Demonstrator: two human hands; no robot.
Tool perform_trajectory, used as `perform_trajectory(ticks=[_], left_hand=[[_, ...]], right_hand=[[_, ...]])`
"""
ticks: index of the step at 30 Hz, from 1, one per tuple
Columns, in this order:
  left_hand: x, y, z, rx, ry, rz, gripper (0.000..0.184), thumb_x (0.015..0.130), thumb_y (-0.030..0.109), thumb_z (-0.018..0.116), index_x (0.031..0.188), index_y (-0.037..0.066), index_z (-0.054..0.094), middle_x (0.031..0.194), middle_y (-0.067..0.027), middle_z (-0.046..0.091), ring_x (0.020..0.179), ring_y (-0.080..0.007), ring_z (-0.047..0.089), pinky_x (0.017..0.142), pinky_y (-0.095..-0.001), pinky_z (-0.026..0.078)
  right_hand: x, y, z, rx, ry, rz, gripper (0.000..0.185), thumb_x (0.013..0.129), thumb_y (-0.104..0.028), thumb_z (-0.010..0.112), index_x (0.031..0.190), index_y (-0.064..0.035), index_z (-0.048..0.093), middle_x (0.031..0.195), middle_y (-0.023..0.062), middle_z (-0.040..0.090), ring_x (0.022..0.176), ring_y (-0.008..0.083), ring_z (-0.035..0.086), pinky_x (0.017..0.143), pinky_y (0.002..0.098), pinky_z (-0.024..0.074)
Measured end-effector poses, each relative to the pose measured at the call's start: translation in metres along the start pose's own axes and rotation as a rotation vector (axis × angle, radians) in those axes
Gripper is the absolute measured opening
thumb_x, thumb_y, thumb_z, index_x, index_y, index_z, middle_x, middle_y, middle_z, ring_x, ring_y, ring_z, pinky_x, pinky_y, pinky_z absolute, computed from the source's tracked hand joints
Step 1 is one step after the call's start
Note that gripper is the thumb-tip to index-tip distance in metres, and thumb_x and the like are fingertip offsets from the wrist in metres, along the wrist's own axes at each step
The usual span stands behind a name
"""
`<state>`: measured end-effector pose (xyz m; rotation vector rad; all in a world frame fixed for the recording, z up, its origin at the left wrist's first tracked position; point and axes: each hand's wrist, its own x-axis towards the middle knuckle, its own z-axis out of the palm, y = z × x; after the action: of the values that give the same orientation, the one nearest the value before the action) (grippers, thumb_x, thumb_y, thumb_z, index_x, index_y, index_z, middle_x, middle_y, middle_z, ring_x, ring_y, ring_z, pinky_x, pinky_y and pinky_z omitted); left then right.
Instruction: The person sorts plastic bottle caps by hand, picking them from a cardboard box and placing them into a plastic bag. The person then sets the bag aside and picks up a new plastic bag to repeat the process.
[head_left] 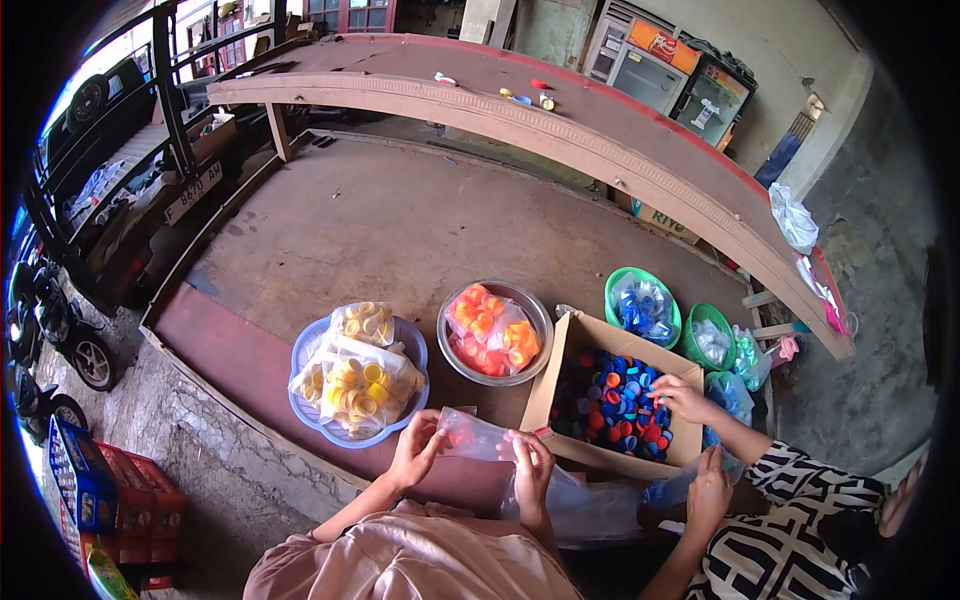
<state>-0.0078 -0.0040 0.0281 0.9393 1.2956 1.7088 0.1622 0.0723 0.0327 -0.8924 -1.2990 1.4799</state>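
Note:
A small clear plastic bag (482, 440) is stretched between my two hands, in front of the metal bowl. My left hand (416, 450) pinches its left end, where something red shows through the plastic. My right hand (530, 462) grips the other end with closed fingers. Just beyond sits a steel bowl (447, 345) with bags of orange and red caps (482, 315). To the left is a light blue plastic basin (309, 427) of bagged yellow and cream caps (355, 390). On the right stands a cardboard box (548, 385) of loose blue, red and dark caps (625, 405).
A co-worker's one hand (685, 398) reaches into the box; the other hand (708, 490) holds a clear bag. Green baskets (612, 287) with bagged caps stand behind the box. A raised wooden rail (480, 92) crosses the far side. Crates (125, 500) stand lower left.

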Motion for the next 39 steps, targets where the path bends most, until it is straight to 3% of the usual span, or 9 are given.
perform_trajectory(ticks=[4, 10, 19, 25, 32, 34, 35, 38, 39], left_hand=[[-0.003, -0.001, -0.001, -0.042, 0.022, 0.131, 0.012, 0.088, -0.001, 0.048, 0.096, 0.003, 0.04, 0.086, -0.007, 0.051, 0.073, -0.0116, 0.055, 0.063, -0.0239, 0.046], [0.0, -0.002, -0.015, 0.152, -0.112, 0.208, 0.003, 0.088, -0.002, 0.048, 0.088, 0.001, 0.048, 0.083, -0.0057, 0.05, 0.075, -0.011, 0.055, 0.064, -0.0232, 0.046], [0.002, 0.03, -0.015, 0.381, -0.097, 0.189, 0.01, 0.084, 0.001, 0.056, 0.092, 0.001, 0.062, 0.093, -0.009, 0.059, 0.077, -0.0116, 0.056, 0.061, -0.0226, 0.047], [0.013, 0.034, -0.026, 0.522, -0.176, 0.4, 0.015, 0.077, 0.001, 0.064, 0.092, 0.003, 0.063, 0.098, -0.0092, 0.061, 0.081, -0.0145, 0.058, 0.063, -0.0232, 0.049], [0.034, 0.038, -0.022, 0.484, -0.124, 0.268, 0.018, 0.074, 0.004, 0.068, 0.091, 0.003, 0.061, 0.086, -0.0076, 0.06, 0.072, -0.0159, 0.057, 0.063, -0.0272, 0.048], [0.038, 0.041, -0.021, 0.542, -0.145, 0.232, 0.015, 0.075, 0.002, 0.067, 0.089, 0.001, 0.061, 0.087, -0.0084, 0.06, 0.076, -0.0163, 0.059, 0.067, -0.027, 0.049], [0.04, 0.043, -0.021, 0.572, -0.156, 0.219, 0.013, 0.075, 0.001, 0.066, 0.087, 0.0, 0.061, 0.087, -0.0087, 0.06, 0.078, -0.0165, 0.059, 0.069, -0.0269, 0.05], [0.043, 0.052, -0.022, 0.73, -0.189, 0.235, 0.009, 0.079, 0.003, 0.063, 0.086, 0.0, 0.058, 0.085, -0.009, 0.059, 0.077, -0.0164, 0.06, 0.068, -0.0272, 0.049], [0.044, 0.049, -0.022, 0.712, -0.152, 0.315, 0.009, 0.079, 0.003, 0.063, 0.086, 0.0, 0.058, 0.083, -0.0091, 0.059, 0.075, -0.0179, 0.06, 0.066, -0.0278, 0.049]], right_hand=[[0.0, -0.009, 0.008, 0.05, 0.078, 0.002, 0.019, 0.086, -0.004, 0.054, 0.105, -0.0002, 0.053, 0.084, 0.0101, 0.061, 0.067, 0.0172, 0.061, 0.058, 0.025, 0.0495], [0.001, 0.009, 0.004, 0.168, 0.059, -0.156, 0.014, 0.084, 0.004, 0.055, 0.088, -0.0044, 0.045, 0.083, 0.0095, 0.059, 0.067, 0.0166, 0.06, 0.06, 0.0268, 0.0519], [0.001, -0.005, -0.004, -0.045, -0.081, -0.244, 0.018, 0.081, 0.006, 0.057, 0.099, 0.0049, 0.058, 0.09, 0.0103, 0.06, 0.078, 0.0159, 0.061, 0.072, 0.0267, 0.0509], [0.015, -0.036, -0.003, -0.508, -0.082, -0.558, 0.024, 0.072, 0.003, 0.067, 0.095, 0.0008, 0.065, 0.08, 0.0103, 0.063, 0.072, 0.0196, 0.062, 0.068, 0.0282, 0.0479], [0.038, -0.041, 0.004, -0.604, -0.03, -0.57, 0.012, 0.072, -0.001, 0.069, 0.083, -0.0033, 0.067, 0.08, 0.0103, 0.06, 0.077, 0.0239, 0.059, 0.069, 0.0321, 0.0468], [0.043, -0.04, 0.006, -0.527, -0.022, -0.521, 0.008, 0.073, -0.002, 0.068, 0.081, -0.0031, 0.066, 0.081, 0.0096, 0.061, 0.078, 0.0236, 0.059, 0.07, 0.0316, 0.0468], [0.049, -0.036, 0.003, -0.587, -0.044, -0.594, 0.007, 0.075, -0.004, 0.067, 0.082, -0.0024, 0.066, 0.082, 0.0094, 0.063, 0.08, 0.0224, 0.06, 0.071, 0.031, 0.047], [0.055, -0.021, -0.003, -0.522, -0.091, -0.516, 0.007, 0.077, -0.004, 0.066, 0.083, -0.0021, 0.066, 0.083, 0.0106, 0.064, 0.08, 0.0219, 0.061, 0.073, 0.0309, 0.0472], [0.055, -0.022, -0.002, -0.491, -0.109, -0.458, 0.009, 0.079, -0.005, 0.065, 0.087, -0.0009, 0.065, 0.082, 0.0098, 0.064, 0.078, 0.0173, 0.061, 0.073, 0.0292, 0.0471]])
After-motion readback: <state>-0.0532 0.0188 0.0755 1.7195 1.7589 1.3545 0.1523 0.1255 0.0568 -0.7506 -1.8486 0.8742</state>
